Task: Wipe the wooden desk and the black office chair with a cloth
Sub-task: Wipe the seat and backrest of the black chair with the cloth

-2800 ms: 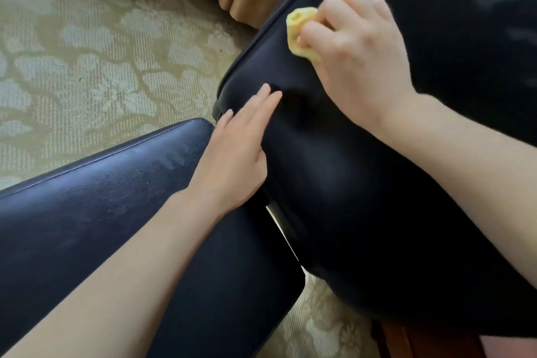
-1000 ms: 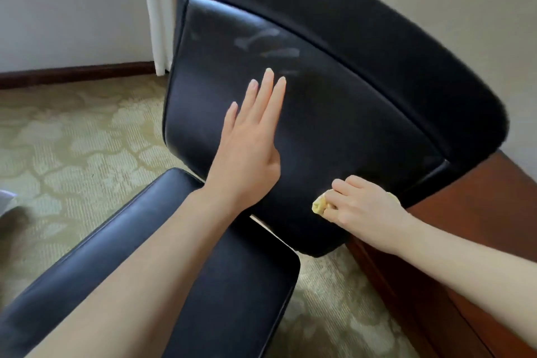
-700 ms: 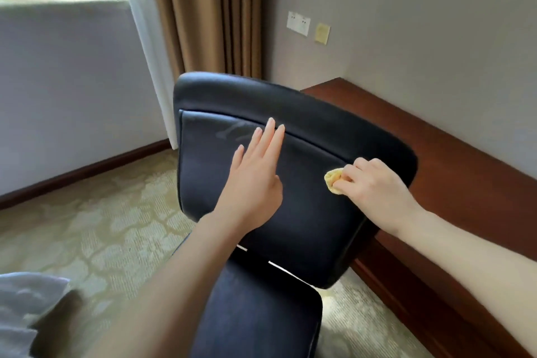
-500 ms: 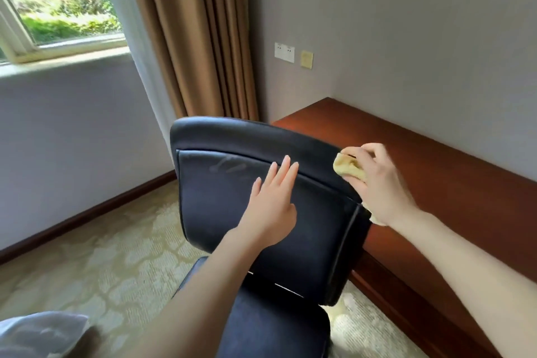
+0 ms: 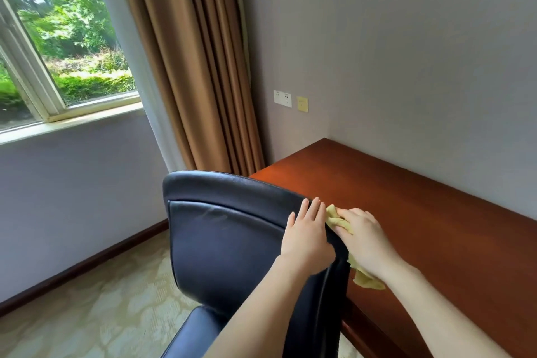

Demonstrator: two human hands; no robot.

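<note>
The black office chair (image 5: 226,238) stands in front of me, its backrest upright and its seat low in the frame. My left hand (image 5: 306,237) lies flat with straight fingers on the backrest near its upper right edge. My right hand (image 5: 363,238) grips a yellow cloth (image 5: 335,218) and presses it on the backrest's right edge; a loose end of the cloth hangs below the wrist. The reddish-brown wooden desk (image 5: 421,212) runs along the wall at the right, behind that hand.
A tan curtain (image 5: 197,67) hangs in the corner behind the chair, beside a window (image 5: 58,38). White sockets (image 5: 282,98) and a yellow note sit on the grey wall. Patterned carpet (image 5: 96,320) covers the floor at the left.
My head rose from the chair's lower back to the room. My right hand carried the cloth up the backrest to its right top edge. My left hand slid up and right beside it.
</note>
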